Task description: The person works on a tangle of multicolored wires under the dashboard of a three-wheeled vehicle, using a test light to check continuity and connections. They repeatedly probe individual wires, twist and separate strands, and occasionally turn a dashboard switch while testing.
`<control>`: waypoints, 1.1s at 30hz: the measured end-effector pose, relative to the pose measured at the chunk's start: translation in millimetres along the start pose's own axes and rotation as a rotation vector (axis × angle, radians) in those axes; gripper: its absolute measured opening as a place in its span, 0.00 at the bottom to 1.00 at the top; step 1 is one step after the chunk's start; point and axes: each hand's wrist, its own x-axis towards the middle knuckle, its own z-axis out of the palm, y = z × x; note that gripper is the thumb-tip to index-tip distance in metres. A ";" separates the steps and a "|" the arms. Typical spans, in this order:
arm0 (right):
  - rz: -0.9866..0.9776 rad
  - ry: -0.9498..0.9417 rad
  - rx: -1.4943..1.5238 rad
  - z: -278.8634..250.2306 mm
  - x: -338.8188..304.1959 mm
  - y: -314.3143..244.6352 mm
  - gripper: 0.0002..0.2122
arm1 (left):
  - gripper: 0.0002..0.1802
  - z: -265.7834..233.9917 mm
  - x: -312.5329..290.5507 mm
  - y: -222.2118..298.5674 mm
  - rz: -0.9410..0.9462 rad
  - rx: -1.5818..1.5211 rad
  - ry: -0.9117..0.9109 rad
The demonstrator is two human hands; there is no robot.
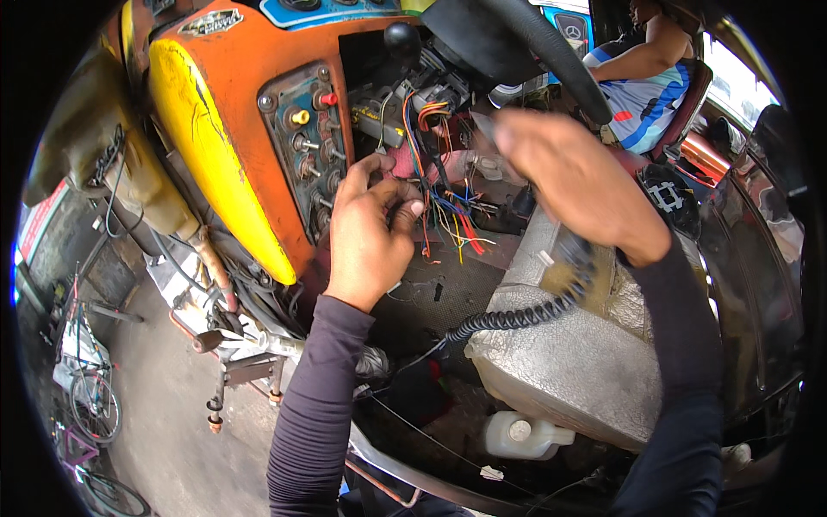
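Note:
My left hand (372,226) is closed, thumb and fingers bent together beside a bundle of loose coloured wires (448,207). Whatever lies between its fingertips is hidden. Several wire ends, red, yellow and blue, hang down to the right of that hand. Higher up and to the right, my right hand (573,177) is smeared by motion, with its fingers closed. A pointed grey tool (484,127) sticks out from its fingertips; blur hides its exact kind. Left of the wires, a switch panel (303,146) with metal toggles and red and yellow knobs sits in an orange dashboard (237,95).
A steering wheel (551,52) arches above the wires. Below my right hand, a coiled black cord (517,320) crosses a silver padded cover (573,362). A white plastic jug (521,435) lies low down. A seated person (646,77) is at upper right; bicycles (93,405) stand far left.

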 end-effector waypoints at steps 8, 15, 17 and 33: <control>0.487 -0.658 0.183 34.4 -27.0 60.8 0.16 | 0.09 -0.8 -2.9 -1.7 0.050 0.036 0.013; 0.568 -0.701 0.130 47.5 -18.3 67.0 0.15 | 0.09 -5.5 -5.7 0.0 0.055 0.064 0.017; 0.571 -0.707 0.136 50.4 -17.6 70.1 0.15 | 0.09 -6.3 -6.3 0.5 0.054 0.057 0.012; 0.512 -0.667 0.237 52.1 -21.5 75.9 0.12 | 0.09 -8.0 -8.3 -0.9 0.037 0.053 0.001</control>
